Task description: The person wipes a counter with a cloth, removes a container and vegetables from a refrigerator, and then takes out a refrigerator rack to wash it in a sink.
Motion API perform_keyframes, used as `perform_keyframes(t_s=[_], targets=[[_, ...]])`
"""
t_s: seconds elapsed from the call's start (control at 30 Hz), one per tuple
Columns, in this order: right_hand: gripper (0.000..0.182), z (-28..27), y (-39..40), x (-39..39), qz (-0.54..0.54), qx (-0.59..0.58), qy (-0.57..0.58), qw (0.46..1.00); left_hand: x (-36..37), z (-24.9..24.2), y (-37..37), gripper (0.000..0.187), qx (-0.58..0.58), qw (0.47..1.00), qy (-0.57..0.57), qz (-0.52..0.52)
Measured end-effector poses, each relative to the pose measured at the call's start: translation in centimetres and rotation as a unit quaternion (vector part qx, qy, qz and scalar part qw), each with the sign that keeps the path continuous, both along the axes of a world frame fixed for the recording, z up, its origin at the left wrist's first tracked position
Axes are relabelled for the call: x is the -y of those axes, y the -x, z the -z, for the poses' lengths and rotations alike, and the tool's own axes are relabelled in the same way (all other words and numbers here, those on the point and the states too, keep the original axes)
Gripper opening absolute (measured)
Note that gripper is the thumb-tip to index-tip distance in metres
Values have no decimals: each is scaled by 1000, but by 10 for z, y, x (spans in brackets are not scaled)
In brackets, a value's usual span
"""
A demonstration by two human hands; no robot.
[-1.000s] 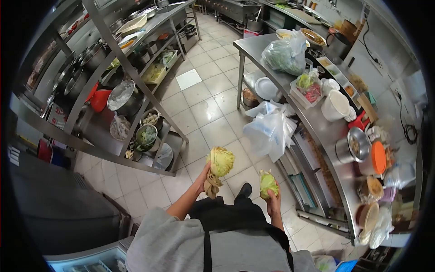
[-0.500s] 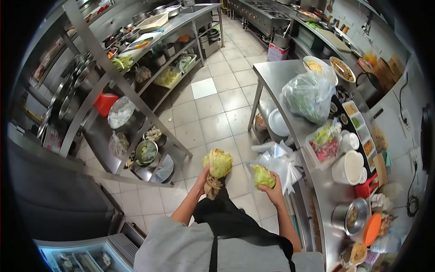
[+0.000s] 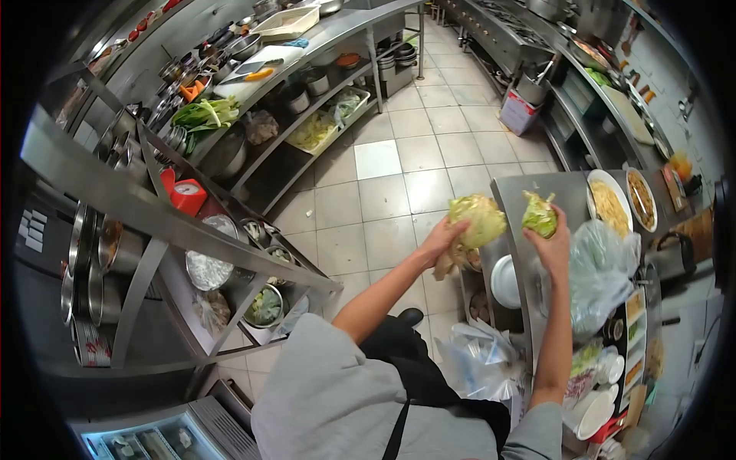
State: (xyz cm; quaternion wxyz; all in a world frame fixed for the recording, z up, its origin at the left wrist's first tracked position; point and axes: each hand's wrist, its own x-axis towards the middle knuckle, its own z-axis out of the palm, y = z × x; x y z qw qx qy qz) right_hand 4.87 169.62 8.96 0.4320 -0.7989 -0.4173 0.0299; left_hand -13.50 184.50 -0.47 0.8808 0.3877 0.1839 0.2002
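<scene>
My left hand (image 3: 443, 244) is closed around a large pale-green head of lettuce (image 3: 478, 220), held out over the floor beside the steel table on the right. Brownish, wilted-looking leaves (image 3: 448, 264) hang below it. In my right hand (image 3: 550, 239) is a smaller lettuce piece (image 3: 540, 215), raised above the table's near edge, its torn leaves pointing up. The two pieces are apart. Just right of my right hand lies a clear plastic bag (image 3: 598, 272) with something green inside.
On the steel table (image 3: 529, 188) stand a bowl of pale-yellow shreds (image 3: 609, 205) and a bowl of brown food (image 3: 641, 199). Below it hang plastic bags (image 3: 479, 356). At the left is a steel shelf rack (image 3: 176, 230) with pots and a red scale (image 3: 186, 193). Tiled floor (image 3: 395, 241) lies between.
Both hands have moved right and forward with their lettuce, and upward in view. The view has turned, so the table's front corner now sits nearer the hands.
</scene>
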Motion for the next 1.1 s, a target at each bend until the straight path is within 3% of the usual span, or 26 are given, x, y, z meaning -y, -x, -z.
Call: perform_keyframes(t_s=[0.03,0.17,0.27,0.43,0.63,0.73,0.87,0.93,1.0,1.1], targets=[[72,-3,-11,-12,44,36,38,998,-8,-2,-14,53,-2,1000,1,-6],[76,19,-61,-40,49,85,69,993,-29,-12,-60,50,-47,999,-22,6],[83,29,-75,-49,109,141,204,962,-36,-15,-79,51,-65,998,-10,18],[83,51,-85,-42,93,123,236,959,-39,0,-81,50,10,998,31,45],[89,56,-84,-43,64,63,167,982,-50,24,11,51,-31,995,81,-53],[87,51,-86,-54,77,9,171,982,-89,50,72,52,-19,989,101,-106],[79,32,-67,-95,2,-77,58,995,-150,52,145,50,-41,964,117,-235],[77,25,-46,-150,-45,-109,-4,993,-186,54,174,51,-38,951,113,-285],[75,12,-3,-206,-89,-237,-1,967,-217,61,193,53,-11,939,123,-321],[76,53,37,-307,-188,-320,28,928,-270,58,223,57,27,927,119,-356]])
